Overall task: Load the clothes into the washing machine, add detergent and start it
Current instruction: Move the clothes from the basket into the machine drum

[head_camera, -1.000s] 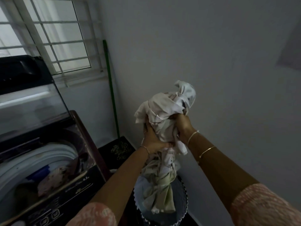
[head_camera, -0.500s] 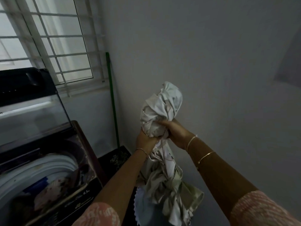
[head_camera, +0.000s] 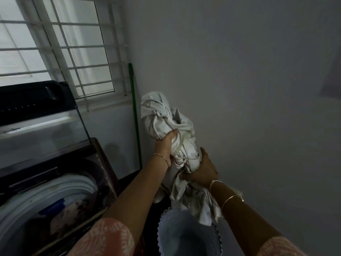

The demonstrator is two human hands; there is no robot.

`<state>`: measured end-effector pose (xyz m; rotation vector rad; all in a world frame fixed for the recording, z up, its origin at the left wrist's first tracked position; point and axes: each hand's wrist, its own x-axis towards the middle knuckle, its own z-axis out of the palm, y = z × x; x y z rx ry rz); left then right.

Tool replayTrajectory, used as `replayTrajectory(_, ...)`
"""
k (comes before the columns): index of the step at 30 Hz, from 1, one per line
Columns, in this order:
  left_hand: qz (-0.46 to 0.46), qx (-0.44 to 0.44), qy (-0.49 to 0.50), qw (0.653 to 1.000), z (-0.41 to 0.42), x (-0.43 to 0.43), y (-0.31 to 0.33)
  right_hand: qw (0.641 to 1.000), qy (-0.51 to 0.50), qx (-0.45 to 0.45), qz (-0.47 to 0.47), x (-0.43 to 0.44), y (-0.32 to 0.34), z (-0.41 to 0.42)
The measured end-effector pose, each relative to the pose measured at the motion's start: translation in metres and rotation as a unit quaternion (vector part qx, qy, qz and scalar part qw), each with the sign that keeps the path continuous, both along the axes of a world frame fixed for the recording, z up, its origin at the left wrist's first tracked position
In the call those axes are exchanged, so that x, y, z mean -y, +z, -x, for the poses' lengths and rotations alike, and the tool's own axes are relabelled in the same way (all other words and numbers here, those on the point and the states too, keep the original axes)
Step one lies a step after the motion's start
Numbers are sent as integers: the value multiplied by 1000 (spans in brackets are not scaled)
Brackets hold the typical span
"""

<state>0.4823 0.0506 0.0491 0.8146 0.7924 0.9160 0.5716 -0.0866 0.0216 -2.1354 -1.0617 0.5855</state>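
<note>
In front of the plain grey wall, a crumpled bundle of off-white cloth (head_camera: 162, 115) is held in the air above a pale blue basket (head_camera: 184, 237) with a scalloped rim. The cloth is soft and creased, knotted into a rough lump at the top. Below the hands it is twisted into a rope, and its limp ends hang to the basket's edge.

The left grip (head_camera: 165, 145) curls round the lump's underside, thumb sunk into the folds. The right grip (head_camera: 202, 170) sits lower and clasps the twisted neck with the thumb raised.

To the left stands the top-loading washing machine (head_camera: 55, 189), well apart from the bundle. Its glossy dark lid (head_camera: 36, 126) is tilted up, and a round white tub ring surrounds the patterned clothes (head_camera: 70, 209) inside. A thin green pole (head_camera: 134, 111) leans in the corner beside a white barred window (head_camera: 64, 52).
</note>
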Motion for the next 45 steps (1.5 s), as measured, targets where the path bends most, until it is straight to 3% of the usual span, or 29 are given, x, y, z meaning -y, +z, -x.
replayTrajectory(7,23,68,-82,994,23,5,22,996,-89,-12,8,-12,3,3)
replayTrajectory(12,108,154,-188,964,53,20,22,983,-117,0,-144,-21,27,10)
replayTrajectory(15,132,174,-198,956,63,32,15,963,-127,-20,-236,-26,40,18)
replayTrajectory(19,136,153,-201,958,63,38,4,919,-131,-165,-332,-35,52,33)
replayTrajectory(21,153,120,-192,962,59,37,2,867,-125,-302,-376,-41,60,36)
replayTrajectory(23,180,99,-203,957,54,37,2,824,-131,-396,-385,-44,69,36)
replayTrajectory(27,207,125,-228,943,47,42,4,784,-107,-496,-357,-48,74,25)
replayTrajectory(33,165,246,-107,949,38,44,-1,823,-45,-519,-226,-48,72,22)
replayTrajectory(39,178,255,-81,947,31,48,-6,842,64,-498,-198,-44,81,13)
replayTrajectory(43,178,269,-50,945,33,48,4,873,165,-423,-178,-34,82,-7)
replayTrajectory(45,173,262,-36,949,36,45,9,868,206,-421,-164,-26,73,-22)
